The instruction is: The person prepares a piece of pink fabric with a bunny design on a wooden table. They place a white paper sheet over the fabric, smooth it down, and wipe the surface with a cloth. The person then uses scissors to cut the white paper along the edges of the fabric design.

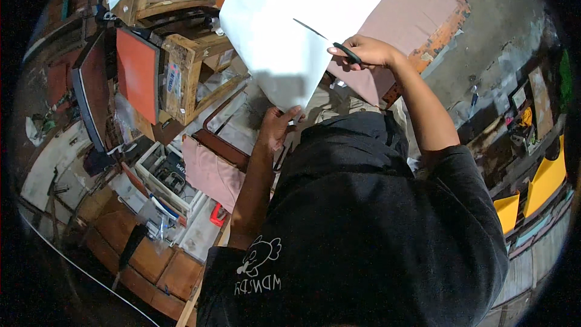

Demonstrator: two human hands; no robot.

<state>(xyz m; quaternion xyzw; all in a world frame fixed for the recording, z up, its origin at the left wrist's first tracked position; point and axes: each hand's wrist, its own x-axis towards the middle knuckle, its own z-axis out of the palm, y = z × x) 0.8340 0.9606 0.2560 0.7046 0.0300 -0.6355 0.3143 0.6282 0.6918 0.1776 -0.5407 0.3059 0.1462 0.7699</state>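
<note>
A large white sheet lies before me, its near end narrowing to a corner close to my body. My left hand is closed on that near corner, thumb and fingers pinching it. Black-handled scissors are in my right hand, at the sheet's right edge. From them a thin dark line runs up and left over the white surface; I cannot tell how much of it is blade and how much is slit. Beneath the white sheet, a pink sheet covers a worn orange-edged board.
At left stand a wooden frame and an orange panel. Below them, a white crate holds tools and loose items. A pink piece hangs beside it, near a red-handled item. Yellow sheets stand at far right.
</note>
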